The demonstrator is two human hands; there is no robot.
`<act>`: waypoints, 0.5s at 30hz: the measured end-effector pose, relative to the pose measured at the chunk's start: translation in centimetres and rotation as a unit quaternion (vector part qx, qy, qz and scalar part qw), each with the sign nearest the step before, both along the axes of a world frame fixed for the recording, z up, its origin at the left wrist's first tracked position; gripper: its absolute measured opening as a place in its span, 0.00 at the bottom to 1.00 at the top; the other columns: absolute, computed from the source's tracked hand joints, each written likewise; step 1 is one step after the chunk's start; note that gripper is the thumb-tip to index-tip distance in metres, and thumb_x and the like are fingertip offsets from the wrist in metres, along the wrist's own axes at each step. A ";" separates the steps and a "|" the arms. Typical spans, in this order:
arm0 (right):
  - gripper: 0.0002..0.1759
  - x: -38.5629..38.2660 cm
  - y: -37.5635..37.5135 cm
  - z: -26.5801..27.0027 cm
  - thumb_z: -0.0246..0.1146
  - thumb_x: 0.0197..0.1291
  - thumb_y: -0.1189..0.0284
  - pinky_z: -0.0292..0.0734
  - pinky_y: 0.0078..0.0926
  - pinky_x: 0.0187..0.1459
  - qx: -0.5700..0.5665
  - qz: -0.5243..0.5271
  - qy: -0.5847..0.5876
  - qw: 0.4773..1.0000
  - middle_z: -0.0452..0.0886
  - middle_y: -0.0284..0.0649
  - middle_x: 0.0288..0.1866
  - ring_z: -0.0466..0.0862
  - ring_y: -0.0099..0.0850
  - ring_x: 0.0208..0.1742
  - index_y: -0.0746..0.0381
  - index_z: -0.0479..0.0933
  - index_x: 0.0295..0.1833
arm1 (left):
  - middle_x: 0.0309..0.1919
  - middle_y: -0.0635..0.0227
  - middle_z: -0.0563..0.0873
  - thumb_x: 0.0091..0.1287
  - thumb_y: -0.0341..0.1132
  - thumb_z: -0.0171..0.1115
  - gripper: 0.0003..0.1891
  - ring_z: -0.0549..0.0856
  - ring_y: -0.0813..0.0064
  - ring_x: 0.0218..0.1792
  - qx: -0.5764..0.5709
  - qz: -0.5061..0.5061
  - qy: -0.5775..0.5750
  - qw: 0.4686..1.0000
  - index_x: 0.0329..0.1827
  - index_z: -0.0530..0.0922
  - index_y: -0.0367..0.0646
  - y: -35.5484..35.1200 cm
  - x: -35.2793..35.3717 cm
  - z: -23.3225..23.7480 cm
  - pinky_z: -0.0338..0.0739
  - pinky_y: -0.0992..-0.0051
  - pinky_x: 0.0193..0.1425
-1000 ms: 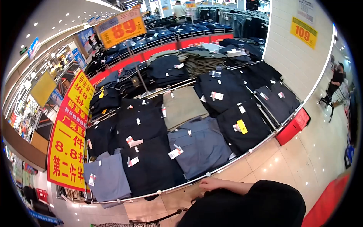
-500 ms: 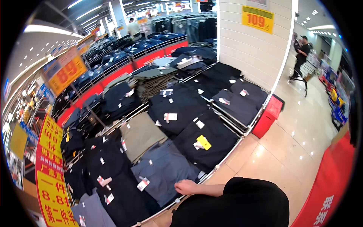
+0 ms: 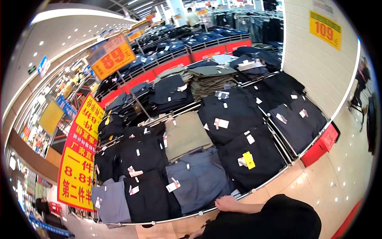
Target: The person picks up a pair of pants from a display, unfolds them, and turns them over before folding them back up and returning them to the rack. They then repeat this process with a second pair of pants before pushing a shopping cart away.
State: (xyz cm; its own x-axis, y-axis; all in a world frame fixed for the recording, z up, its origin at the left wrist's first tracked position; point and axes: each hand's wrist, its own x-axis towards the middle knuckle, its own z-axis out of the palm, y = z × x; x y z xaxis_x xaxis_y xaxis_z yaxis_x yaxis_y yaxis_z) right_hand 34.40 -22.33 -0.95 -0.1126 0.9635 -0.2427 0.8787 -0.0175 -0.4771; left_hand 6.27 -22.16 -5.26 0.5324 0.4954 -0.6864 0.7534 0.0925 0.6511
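My right hand [image 3: 227,203] is curled into a loose fist at the front edge of the display, against the lower edge of a pair of folded blue-grey trousers [image 3: 199,175]. Whether its fingers pinch anything is hidden. Of my left arm only a strip of skin [image 3: 195,233] shows at the bottom edge, the hand itself out of sight. A white and red tag [image 3: 173,185] lies on the blue-grey trousers. Black trousers with a yellow tag [image 3: 248,160] lie to their right, khaki trousers [image 3: 187,133] behind, and more black trousers [image 3: 145,195] to the left.
A metal rail [image 3: 254,191] borders the display's front. Price signs stand around it: an orange 89 sign [image 3: 112,57], a yellow 109 sign [image 3: 325,30] on the pillar, and a tall red-yellow banner [image 3: 77,167]. A red bin [image 3: 321,145] stands at the right corner. People are in the background.
My view has swung left, so the display appears farther right. My right hand stays closed by the blue-grey trousers' front edge. A strip of my left arm has come into view.
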 end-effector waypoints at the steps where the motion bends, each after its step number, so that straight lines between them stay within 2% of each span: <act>1: 0.23 0.0 -0.1 -0.2 0.48 0.69 0.57 0.83 0.48 0.42 -0.005 -0.008 -0.004 1.000 0.87 0.48 0.36 0.87 0.49 0.39 0.62 0.82 0.36 | 0.43 0.41 0.85 0.71 0.57 0.50 0.30 0.85 0.47 0.47 -0.003 0.008 0.001 1.000 0.51 0.80 0.34 -0.4 0.0 -0.2 0.77 0.59 0.53; 15: 0.20 0.2 -0.4 -1.1 0.51 0.66 0.60 0.82 0.48 0.38 0.032 0.005 -0.006 0.999 0.86 0.48 0.31 0.86 0.48 0.33 0.61 0.82 0.32 | 0.45 0.43 0.85 0.72 0.57 0.50 0.29 0.85 0.48 0.48 -0.029 0.083 -0.018 0.996 0.52 0.80 0.35 -5.5 -0.1 -2.0 0.76 0.60 0.55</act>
State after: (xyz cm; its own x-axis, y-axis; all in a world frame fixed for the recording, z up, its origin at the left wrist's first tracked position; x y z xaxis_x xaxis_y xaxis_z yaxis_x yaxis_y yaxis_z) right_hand 34.64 -22.72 -2.09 -0.1202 0.9760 -0.1818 0.8839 0.0219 -0.4671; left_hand 6.20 -27.69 -7.26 0.4713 0.5391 -0.6980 0.7002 0.2525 0.6678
